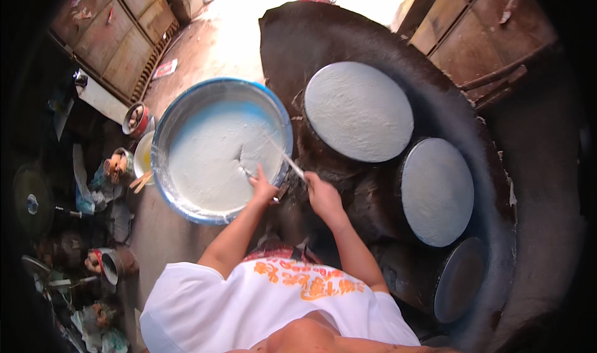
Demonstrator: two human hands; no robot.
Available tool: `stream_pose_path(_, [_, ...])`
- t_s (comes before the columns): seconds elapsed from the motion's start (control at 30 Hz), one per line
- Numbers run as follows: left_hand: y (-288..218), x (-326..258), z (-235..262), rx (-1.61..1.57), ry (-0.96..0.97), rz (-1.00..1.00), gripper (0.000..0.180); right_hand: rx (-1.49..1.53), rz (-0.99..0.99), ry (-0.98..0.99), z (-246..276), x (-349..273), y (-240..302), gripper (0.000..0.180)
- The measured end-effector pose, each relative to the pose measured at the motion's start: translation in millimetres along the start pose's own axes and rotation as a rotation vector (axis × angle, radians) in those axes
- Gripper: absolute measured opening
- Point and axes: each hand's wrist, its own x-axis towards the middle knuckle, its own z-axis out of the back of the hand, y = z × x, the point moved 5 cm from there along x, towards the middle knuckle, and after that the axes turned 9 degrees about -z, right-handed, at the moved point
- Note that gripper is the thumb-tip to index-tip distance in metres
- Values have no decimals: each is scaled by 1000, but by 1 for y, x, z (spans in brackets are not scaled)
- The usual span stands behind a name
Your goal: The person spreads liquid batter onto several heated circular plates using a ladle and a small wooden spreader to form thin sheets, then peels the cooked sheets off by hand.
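Observation:
A wide blue basin (283, 107) holds thick white batter (205, 160). My left hand (264, 186) is over its near right rim, fingers bent toward the batter around something mostly hidden. A dark curved edge shows in the batter just beyond the fingertips, and a small shiny bit sticks out by the heel of the hand. Just right of the rim, my right hand (322, 196) is closed on a thin, pale stick-like tool (292, 164). Its far end slants left over the basin and blurs against the batter.
To my right, round griddles with white layers stand on drums: one far (359, 111), one nearer (437, 191). A darker, bare-looking griddle (461, 279) is nearest. A dark curved sheet (298, 36) wraps around them. Left are a pale bowl (144, 157), tins (138, 120) and clutter.

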Motion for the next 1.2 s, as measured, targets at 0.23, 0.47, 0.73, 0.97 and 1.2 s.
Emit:
stream_pose_path(0.23, [47,-29,122,-489,116,246,48,-232,-102,321,-39,16,42,34])
stream_pose_path(0.47, [-3,41,131,-713,103,111,52,-365,-8,204,-49,25,61,44])
stream_pose_path(0.73, [12,90,126,-857,297,262,51,-342,-83,60,-35,41,68,49])
stream_pose_path(0.97, [23,107,77,-1388,233,514,35,-243,-166,144,-80,56,69,44])
stream_pose_path(1.2, [-37,45,36,-1751,169,620,3,192,20,5,-99,5,44,40])
